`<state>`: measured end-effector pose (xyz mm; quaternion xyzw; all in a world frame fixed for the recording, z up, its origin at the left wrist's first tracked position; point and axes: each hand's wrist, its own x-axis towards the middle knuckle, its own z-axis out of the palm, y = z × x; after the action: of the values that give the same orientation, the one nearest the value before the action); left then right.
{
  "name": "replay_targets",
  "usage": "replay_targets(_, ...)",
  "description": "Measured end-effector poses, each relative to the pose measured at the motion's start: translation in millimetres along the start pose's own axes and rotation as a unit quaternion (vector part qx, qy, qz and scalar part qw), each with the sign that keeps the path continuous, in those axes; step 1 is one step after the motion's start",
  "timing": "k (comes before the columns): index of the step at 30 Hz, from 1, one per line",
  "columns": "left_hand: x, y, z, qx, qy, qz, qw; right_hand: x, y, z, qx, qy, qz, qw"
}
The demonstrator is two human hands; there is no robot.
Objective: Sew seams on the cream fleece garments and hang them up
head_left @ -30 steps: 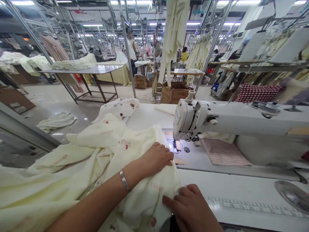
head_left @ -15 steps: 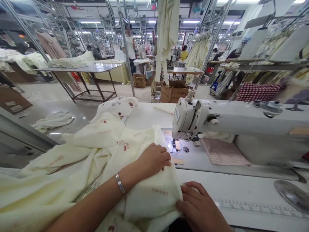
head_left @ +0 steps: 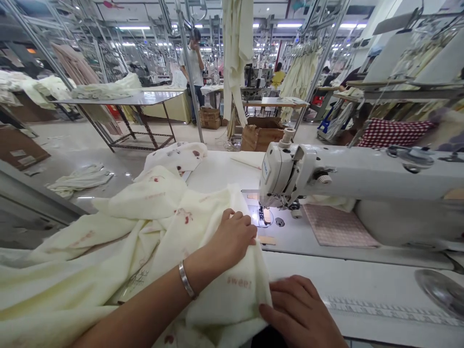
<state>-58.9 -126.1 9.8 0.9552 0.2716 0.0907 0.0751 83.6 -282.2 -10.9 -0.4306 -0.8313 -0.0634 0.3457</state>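
Note:
Pale yellow printed fabric (head_left: 217, 299) spreads over the left half of the sewing table and hangs toward me. My left hand (head_left: 235, 237), with a silver bracelet on the wrist, is closed on the fabric near its right edge, just left of the needle area. Lower down, my right hand (head_left: 297, 307) grips that same edge between thumb and fingers. The white sewing machine (head_left: 286, 174) stands to the right. Its presser foot (head_left: 261, 216) is lit, and the fabric's edge lies beside it, apart from it.
A pink checked cloth (head_left: 337, 224) lies under the machine arm. A tape measure (head_left: 380, 309) runs along the table's front. White printed fabric (head_left: 177, 157) lies at the table's back left. Beyond are a cardboard box (head_left: 263, 135), a metal table (head_left: 145, 100) and a standing person (head_left: 195, 72).
My right hand has shifted slightly left along with the fabric's lower edge. My left hand stays on the fabric, its fingers a little more bent. The view has turned slightly.

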Motion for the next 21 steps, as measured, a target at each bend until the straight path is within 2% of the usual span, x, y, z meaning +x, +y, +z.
replay_targets(11,2,-2,-1.3,-0.017,-0.013,-0.003,1.0,-3,0,10,-0.003,-0.001,0.096,0.995)
replay_targets(17,5,-3,-3.5,-0.013,-0.019,0.003,1.0,-4,-2,8,-0.027,0.012,0.076,0.997)
replay_targets(21,4,-4,-5.1,-0.005,-0.014,0.0,1.0,-8,-1,11,0.002,-0.001,0.102,0.995)
